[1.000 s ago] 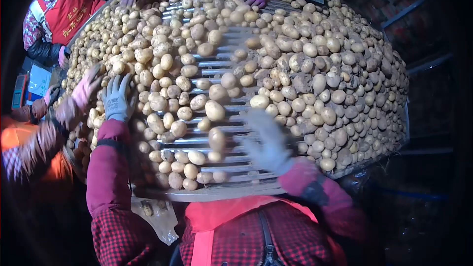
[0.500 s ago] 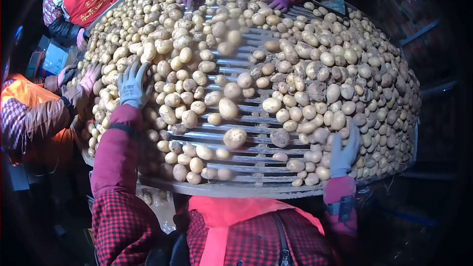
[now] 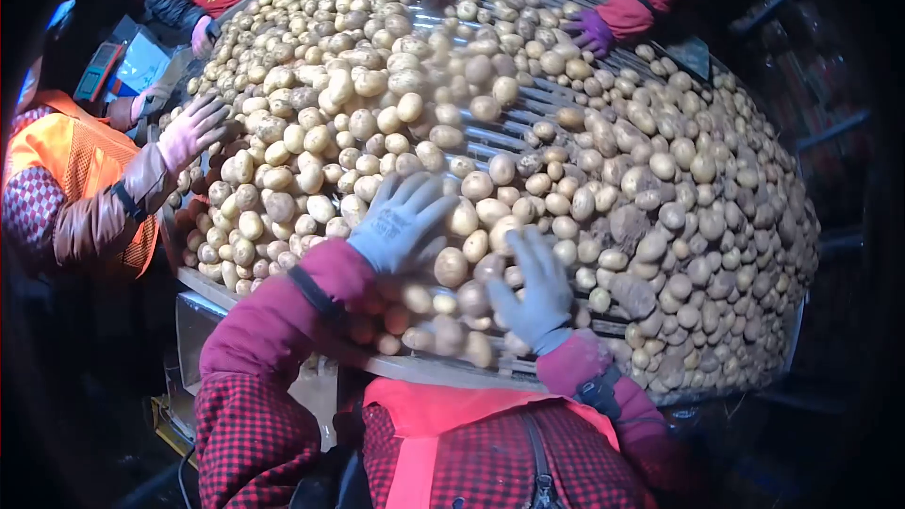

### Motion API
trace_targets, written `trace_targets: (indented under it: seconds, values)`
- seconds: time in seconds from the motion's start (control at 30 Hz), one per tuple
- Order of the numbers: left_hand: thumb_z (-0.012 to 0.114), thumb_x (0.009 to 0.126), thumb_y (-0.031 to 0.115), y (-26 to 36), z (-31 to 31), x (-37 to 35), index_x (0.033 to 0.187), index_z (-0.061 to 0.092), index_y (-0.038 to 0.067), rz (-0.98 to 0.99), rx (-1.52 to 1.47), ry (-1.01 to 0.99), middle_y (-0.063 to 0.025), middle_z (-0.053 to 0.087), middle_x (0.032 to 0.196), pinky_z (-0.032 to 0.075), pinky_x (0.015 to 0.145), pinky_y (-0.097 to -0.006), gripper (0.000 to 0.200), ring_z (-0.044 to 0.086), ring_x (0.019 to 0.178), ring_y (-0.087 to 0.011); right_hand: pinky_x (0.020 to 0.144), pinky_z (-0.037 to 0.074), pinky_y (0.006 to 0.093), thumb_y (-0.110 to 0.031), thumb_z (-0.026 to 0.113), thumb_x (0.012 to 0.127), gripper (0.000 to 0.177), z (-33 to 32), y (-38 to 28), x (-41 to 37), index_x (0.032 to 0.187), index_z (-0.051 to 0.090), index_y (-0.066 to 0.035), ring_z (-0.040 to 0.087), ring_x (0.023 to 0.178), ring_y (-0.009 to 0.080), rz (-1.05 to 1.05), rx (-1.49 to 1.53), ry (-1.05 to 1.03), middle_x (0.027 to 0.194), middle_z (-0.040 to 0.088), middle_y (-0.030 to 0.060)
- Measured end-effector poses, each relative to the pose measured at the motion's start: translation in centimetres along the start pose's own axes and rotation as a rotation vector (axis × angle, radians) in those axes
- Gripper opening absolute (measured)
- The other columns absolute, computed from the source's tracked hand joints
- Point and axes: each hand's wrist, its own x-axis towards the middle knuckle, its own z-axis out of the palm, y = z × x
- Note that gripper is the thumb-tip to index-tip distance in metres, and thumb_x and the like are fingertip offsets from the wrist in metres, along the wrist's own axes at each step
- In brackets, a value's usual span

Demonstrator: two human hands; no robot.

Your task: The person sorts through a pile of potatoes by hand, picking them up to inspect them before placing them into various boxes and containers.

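Note:
Many potatoes (image 3: pixel 707 226) cover a slatted metal sorting table (image 3: pixel 490 141) in front of me. My left hand (image 3: pixel 401 220), in a light grey glove, lies over potatoes left of the middle with its fingers spread. My right hand (image 3: pixel 534 292), gloved alike, is open too, palm turned toward the potatoes between my hands. A potato (image 3: pixel 451 267) and several others lie in that gap, some blurred. Neither hand is wrapped round a potato. Parts of the slats are hidden under the pile.
At the left a co-worker's gloved hand (image 3: pixel 193 132) reaches over the table edge. Across the table, a person's purple gloves (image 3: pixel 591 33) are among the potatoes. A small plate (image 3: pixel 691 57) stands at the far right. The table's near rim (image 3: pixel 509 379) runs before my body.
My left hand has moved right and nearer to me; my right hand has moved left. Potatoes have gathered between them, covering slats that showed before. The left co-worker's hand has lifted with fingers spread.

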Motion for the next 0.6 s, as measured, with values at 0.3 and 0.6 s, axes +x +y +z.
trace_targets:
  seconds: [0.3,0.6]
  values:
    - [0.072,0.087,0.026,-6.5,-3.5,3.0,0.145,0.054,0.024,-0.092,0.268,0.068,-0.0153,0.049,0.148,0.032,0.115,-0.0606,0.061,0.043,0.139,-0.0386,0.101,0.052,0.0481,-0.013,0.069,0.087,0.046,1.0,-1.1,1.5,0.13,0.064,0.003,0.064,0.12,0.0408,-0.173,0.34,-0.124,0.129,0.064,0.0247]
    - [0.077,0.083,0.037,-18.6,0.1,9.6,0.145,0.047,0.033,-0.122,0.483,0.132,-0.0104,0.047,0.147,0.026,0.113,-0.0692,0.069,0.037,0.144,-0.0339,0.094,0.054,0.0474,-0.013,0.072,0.086,0.037,0.9,-0.5,2.2,0.121,0.069,0.0,0.068,0.107,0.0368,-0.128,0.397,-0.132,0.121,0.068,0.0196]
